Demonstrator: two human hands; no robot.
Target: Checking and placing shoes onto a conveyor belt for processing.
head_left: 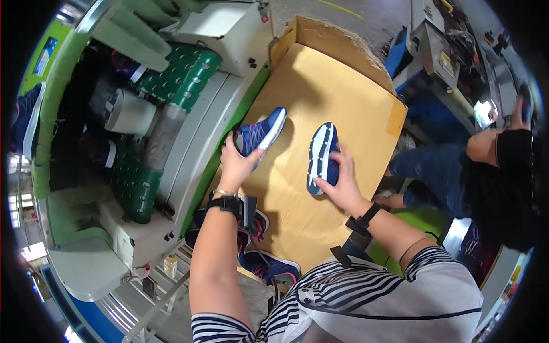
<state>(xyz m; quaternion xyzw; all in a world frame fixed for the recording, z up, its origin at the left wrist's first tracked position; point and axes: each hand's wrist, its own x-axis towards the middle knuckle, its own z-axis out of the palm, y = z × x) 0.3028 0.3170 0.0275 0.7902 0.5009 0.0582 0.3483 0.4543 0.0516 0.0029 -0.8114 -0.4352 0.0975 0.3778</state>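
Observation:
My left hand [234, 163] is closed around the heel end of a navy sneaker [260, 132] with a white sole, toe pointing up and right. In my right hand [343, 180] is a second sneaker [323, 154], turned so its white and navy sole shows; the thumb rests near one end and the fingers lie along the side. Both shoes are over the wooden table [309, 80]. Several more navy sneakers with pink laces [269, 266] sit at the table's near left edge, partly hidden by my left forearm.
To the left stands a machine with green perforated rollers [180, 74], a green rim and other shoes inside it. A cardboard wall [337, 43] edges the table's far side. On the right a person in jeans [434, 171] works beside a blue bench [417, 86].

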